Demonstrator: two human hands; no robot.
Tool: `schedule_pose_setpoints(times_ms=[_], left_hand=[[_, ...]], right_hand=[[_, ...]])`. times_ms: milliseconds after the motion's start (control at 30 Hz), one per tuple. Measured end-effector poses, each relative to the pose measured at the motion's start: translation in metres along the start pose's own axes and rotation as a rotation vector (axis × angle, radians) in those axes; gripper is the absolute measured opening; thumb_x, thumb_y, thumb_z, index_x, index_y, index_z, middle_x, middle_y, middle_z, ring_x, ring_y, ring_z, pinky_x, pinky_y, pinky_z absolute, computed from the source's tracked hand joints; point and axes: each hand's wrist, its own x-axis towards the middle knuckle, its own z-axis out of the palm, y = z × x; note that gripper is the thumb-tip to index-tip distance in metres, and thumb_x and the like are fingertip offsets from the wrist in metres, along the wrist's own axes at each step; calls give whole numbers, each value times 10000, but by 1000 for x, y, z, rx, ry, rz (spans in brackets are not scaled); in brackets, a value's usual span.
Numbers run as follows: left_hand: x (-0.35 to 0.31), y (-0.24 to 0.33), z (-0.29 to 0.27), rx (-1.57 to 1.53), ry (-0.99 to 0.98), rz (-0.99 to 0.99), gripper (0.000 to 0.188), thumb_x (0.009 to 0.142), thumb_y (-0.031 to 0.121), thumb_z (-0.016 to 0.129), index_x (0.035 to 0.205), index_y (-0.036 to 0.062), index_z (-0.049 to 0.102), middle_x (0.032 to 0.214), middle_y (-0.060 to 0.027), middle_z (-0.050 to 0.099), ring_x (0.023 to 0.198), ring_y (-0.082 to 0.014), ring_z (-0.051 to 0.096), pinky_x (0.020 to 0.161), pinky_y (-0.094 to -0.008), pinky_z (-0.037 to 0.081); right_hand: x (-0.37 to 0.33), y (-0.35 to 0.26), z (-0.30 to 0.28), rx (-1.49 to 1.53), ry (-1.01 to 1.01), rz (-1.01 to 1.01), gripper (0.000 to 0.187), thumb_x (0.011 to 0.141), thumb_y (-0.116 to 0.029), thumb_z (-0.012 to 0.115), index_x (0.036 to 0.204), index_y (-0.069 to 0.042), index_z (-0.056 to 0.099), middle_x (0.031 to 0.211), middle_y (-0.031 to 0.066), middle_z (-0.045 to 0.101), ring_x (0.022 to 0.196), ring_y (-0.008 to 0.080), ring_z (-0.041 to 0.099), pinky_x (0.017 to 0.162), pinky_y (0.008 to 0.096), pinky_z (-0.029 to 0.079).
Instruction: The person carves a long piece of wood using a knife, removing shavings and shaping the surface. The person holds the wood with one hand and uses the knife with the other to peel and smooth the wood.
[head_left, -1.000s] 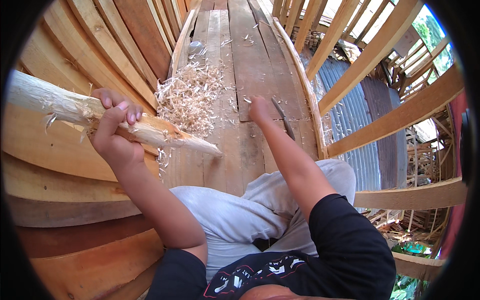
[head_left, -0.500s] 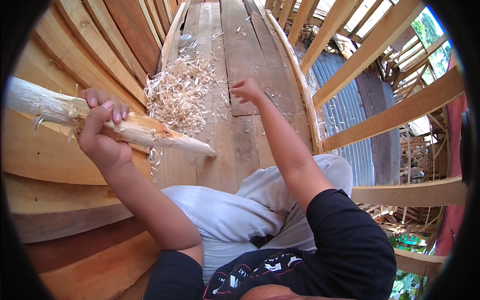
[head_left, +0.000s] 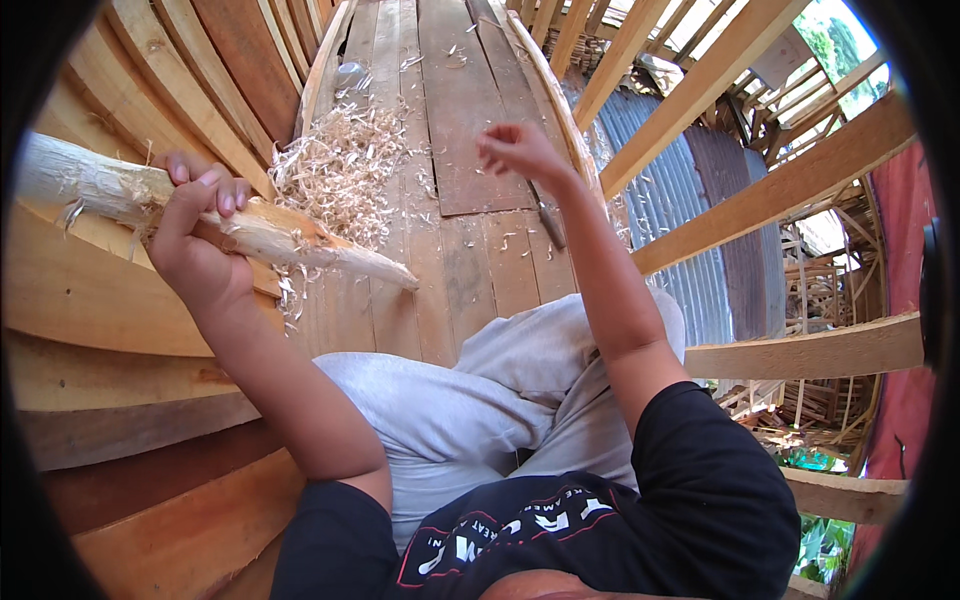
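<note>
My left hand (head_left: pixel 195 240) grips a pale, roughly whittled wooden stake (head_left: pixel 270 232) that slants down to a point just above the plank floor (head_left: pixel 480 130). Loose fibres hang off the stake near my fingers. My right hand (head_left: pixel 518 150) is lifted above the planks with its fingers loosely curled and nothing in it. A dark, narrow blade-like tool (head_left: pixel 550 222) lies on the planks just below that hand, by my forearm. A heap of wood shavings (head_left: pixel 340 170) lies beyond the stake's tip. My grey-trousered legs (head_left: pixel 470 400) are folded on the floor.
Curved wooden boards (head_left: pixel 120 300) rise on my left. Slanted timber beams (head_left: pixel 770 190) cross on the right, with blue corrugated sheeting (head_left: pixel 640 170) and a drop below them. A small clear object (head_left: pixel 350 75) sits past the shavings.
My right hand has lifted off the planks beside the tool and moved up and away. The left hand keeps its grip on the stake, which has barely shifted.
</note>
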Motion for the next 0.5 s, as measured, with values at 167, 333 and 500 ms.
schedule_pose_setpoints(times_ms=[167, 333, 500], left_hand=[[-4, 4, -6, 76, -21, -8, 220, 718, 1, 533, 865, 100, 404, 702, -13, 388, 571, -122, 404, 640, -299, 360], [2, -3, 0, 25, -85, -44, 219, 720, -1, 529, 868, 100, 404, 699, -14, 382, 575, -124, 405, 633, -292, 358], [-1, -3, 2, 45, -56, -37, 218, 719, 2, 541, 862, 100, 408, 699, -14, 386, 572, -127, 411, 629, -295, 366]], right_hand=[[-71, -219, -34, 120, -148, -1006, 408, 980, -324, 436, 1150, -1, 618, 1004, 118, 682, 950, 212, 652, 759, 328, 528], [-140, -231, -139, -479, 358, -819, 391, 973, -307, 451, 1145, -1, 622, 1003, 115, 683, 944, 205, 652, 761, 325, 529], [-164, -170, -210, -724, 696, -414, 374, 966, -290, 466, 1139, 0, 626, 1002, 112, 684, 937, 198, 652, 764, 321, 530]])
